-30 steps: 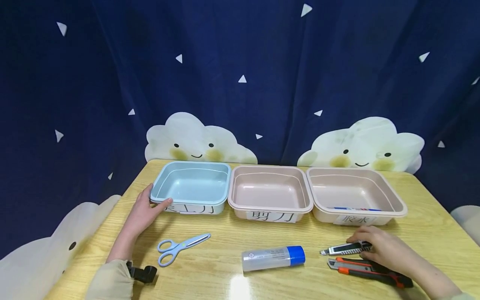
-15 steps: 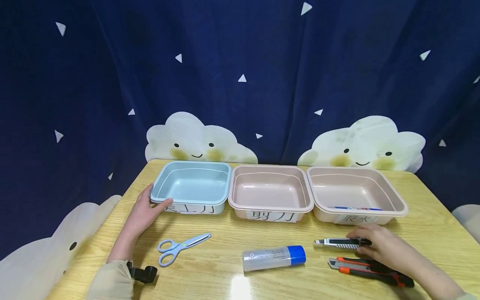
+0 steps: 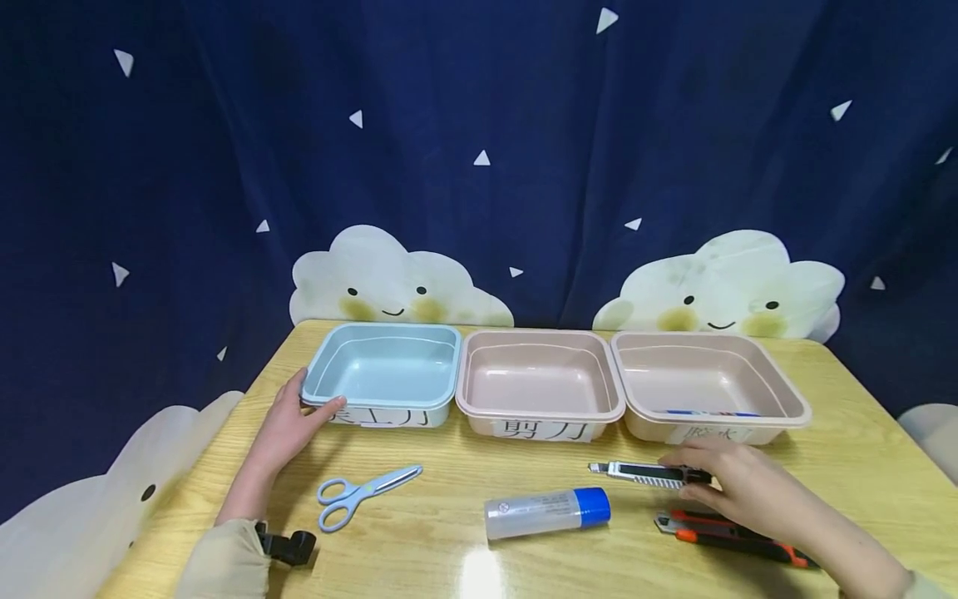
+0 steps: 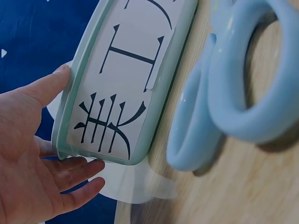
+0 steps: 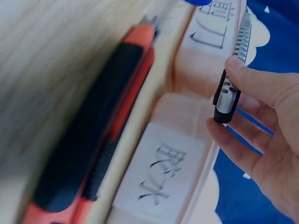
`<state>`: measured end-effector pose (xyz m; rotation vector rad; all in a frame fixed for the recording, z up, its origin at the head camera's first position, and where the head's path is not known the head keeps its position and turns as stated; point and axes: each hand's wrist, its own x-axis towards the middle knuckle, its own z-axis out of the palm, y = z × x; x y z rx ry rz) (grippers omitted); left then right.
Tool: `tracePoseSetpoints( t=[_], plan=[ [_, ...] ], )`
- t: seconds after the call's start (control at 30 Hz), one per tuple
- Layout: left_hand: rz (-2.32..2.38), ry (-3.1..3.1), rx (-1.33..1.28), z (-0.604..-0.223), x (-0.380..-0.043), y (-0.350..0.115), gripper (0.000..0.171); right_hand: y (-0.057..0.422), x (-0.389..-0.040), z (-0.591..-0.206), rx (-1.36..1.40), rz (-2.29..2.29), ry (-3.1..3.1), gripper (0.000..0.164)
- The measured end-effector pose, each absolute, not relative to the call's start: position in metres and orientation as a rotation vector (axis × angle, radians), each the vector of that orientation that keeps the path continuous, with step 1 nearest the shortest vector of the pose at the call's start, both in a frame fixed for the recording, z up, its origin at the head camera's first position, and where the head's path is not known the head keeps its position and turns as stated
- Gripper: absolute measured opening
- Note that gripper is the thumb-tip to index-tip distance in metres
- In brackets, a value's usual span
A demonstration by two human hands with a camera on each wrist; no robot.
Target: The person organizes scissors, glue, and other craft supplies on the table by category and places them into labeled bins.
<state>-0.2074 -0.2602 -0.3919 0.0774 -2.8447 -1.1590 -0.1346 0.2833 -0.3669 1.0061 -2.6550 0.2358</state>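
Observation:
My right hand (image 3: 741,482) pinches a silver-and-black utility knife (image 3: 636,473) near its dark end, its tip pointing left. In the right wrist view, the thumb presses one side of that knife (image 5: 233,70), fingers on the other. A red-and-black utility knife (image 3: 737,539) lies on the table just below this hand. My left hand (image 3: 288,423) touches the near left corner of a light blue basin (image 3: 382,378), thumb at the front rim. In the left wrist view, the other fingers of the left hand (image 4: 42,144) extend loosely past the corner.
Light blue scissors (image 3: 362,495) lie before the blue basin. A clear glue bottle (image 3: 531,514) with a blue cap lies mid-table. A pink basin (image 3: 539,383) and a beige-pink basin (image 3: 696,378), the latter holding blue pen-like items, complete the labelled row at the back.
My right hand has brought the silver-and-black knife left and slightly up, away from the red-and-black one. My left hand stays at the blue basin's corner.

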Motion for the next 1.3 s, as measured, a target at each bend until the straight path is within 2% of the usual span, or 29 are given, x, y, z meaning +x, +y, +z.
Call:
tracePoseSetpoints(
  t=[0.53,1.3],
  plan=[
    [-1.161,-2.835,0.067,-0.391,-0.208,-0.261,0.098,0.218,-0.152,-0.342,1.104,0.219,-2.571,0.03],
    [-1.168,-2.822,0.045,-0.394,-0.209,-0.261,0.097,0.135,-0.206,-0.343,1.126,0.266,-2.488,0.024]
  ],
)
